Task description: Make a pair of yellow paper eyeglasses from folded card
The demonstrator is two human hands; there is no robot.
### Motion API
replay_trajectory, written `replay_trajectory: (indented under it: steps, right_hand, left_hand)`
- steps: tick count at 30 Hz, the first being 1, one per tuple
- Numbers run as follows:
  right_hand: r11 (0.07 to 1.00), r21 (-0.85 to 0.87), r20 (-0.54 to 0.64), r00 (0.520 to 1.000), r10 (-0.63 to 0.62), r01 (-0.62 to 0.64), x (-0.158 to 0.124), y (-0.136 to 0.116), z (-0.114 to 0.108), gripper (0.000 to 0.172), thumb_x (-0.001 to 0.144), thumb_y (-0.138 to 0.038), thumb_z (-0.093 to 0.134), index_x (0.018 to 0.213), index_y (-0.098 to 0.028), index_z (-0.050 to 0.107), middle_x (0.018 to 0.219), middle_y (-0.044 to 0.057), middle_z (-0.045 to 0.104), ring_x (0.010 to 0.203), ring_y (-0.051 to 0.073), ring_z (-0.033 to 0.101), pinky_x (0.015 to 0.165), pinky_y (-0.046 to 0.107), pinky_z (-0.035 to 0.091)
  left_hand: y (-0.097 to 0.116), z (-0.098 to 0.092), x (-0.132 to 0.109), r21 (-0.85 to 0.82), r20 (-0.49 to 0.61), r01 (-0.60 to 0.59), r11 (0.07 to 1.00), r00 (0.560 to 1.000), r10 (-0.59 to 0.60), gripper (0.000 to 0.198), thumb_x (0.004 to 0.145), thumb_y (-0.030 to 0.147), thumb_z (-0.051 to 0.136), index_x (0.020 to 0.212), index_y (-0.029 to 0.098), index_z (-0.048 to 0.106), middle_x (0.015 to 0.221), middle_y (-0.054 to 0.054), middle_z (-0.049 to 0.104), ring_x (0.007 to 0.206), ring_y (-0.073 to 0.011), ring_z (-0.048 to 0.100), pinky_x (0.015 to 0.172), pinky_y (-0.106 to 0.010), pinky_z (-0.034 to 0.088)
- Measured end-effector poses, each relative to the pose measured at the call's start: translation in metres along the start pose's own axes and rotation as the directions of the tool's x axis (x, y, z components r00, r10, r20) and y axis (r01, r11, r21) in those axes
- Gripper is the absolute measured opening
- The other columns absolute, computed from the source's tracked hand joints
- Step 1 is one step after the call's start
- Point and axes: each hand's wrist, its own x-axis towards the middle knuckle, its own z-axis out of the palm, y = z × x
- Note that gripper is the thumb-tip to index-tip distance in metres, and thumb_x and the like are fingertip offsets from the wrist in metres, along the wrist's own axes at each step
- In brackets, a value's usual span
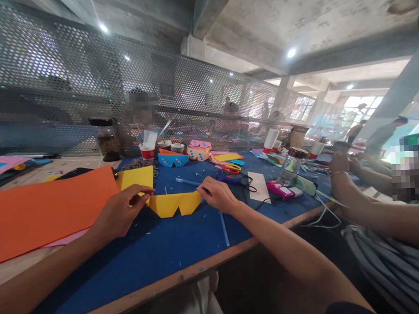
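Note:
A yellow paper mask (177, 204) with a notch in its lower edge is held up between my hands, just above the blue table mat (158, 256). My left hand (124, 207) pinches its left end between thumb and fingers. At the other end, my right hand (218, 193) is closed on the right tip. Behind the left hand stands a yellow sheet (137, 177), and a large orange sheet (52, 208) lies beside that forearm. A blue stick (224, 228) lies on the mat near my right wrist.
Finished-looking blue (173, 160) and pink masks (199, 150) stand at the back near paper cups (147, 151). Scissors (231, 168), a dark-blue glue gun (229, 178) with a black cord, a glass jar (292, 166) and a pink packet (280, 190) lie rightward. A co-worker's arm (357, 197) is at right.

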Motion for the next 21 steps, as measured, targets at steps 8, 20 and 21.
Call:
replay_trajectory:
  steps: [8, 20, 21]
  right_hand:
    - [1.000, -0.005, 0.007, 1.000, 0.005, -0.005, 0.0000, -0.0007, 0.0002, 0.023, 0.114, -0.026, 0.056, 0.095, -0.021, 0.069, 0.098, 0.006, 0.072, 0.091, 0.017, 0.069, 0.079, 0.026, 0.050]
    - [1.000, -0.006, 0.002, 1.000, 0.002, -0.002, -0.0002, 0.0005, 0.0006, 0.025, 0.114, -0.025, 0.055, 0.094, -0.020, 0.070, 0.097, 0.006, 0.072, 0.092, 0.018, 0.068, 0.080, 0.026, 0.049]
    - [1.000, 0.003, -0.004, 1.000, -0.003, 0.003, -0.0005, 0.0003, 0.0002, 0.026, 0.114, -0.025, 0.054, 0.093, -0.020, 0.069, 0.096, 0.006, 0.071, 0.091, 0.018, 0.068, 0.080, 0.027, 0.049]
  left_hand:
    - [-0.0020, -0.0003, 0.0005, 0.016, 0.002, 0.009, 1.000, 1.000, -0.009, 0.036, 0.096, 0.053, 0.054, 0.108, 0.028, 0.076, 0.090, 0.000, 0.085, 0.068, -0.0254, 0.075, 0.064, -0.034, 0.057]
    - [-0.0077, 0.0044, 0.0017, -0.017, -0.008, -0.017, 1.000, 1.000, 0.017, 0.038, 0.096, 0.052, 0.056, 0.109, 0.023, 0.077, 0.106, -0.007, 0.085, 0.077, -0.0260, 0.079, 0.074, -0.035, 0.062]
    - [-0.0076, 0.0051, 0.0020, -0.019, -0.012, -0.015, 1.000, 1.000, 0.015, 0.039, 0.096, 0.052, 0.056, 0.109, 0.023, 0.077, 0.104, -0.007, 0.085, 0.076, -0.0260, 0.079, 0.074, -0.036, 0.062]
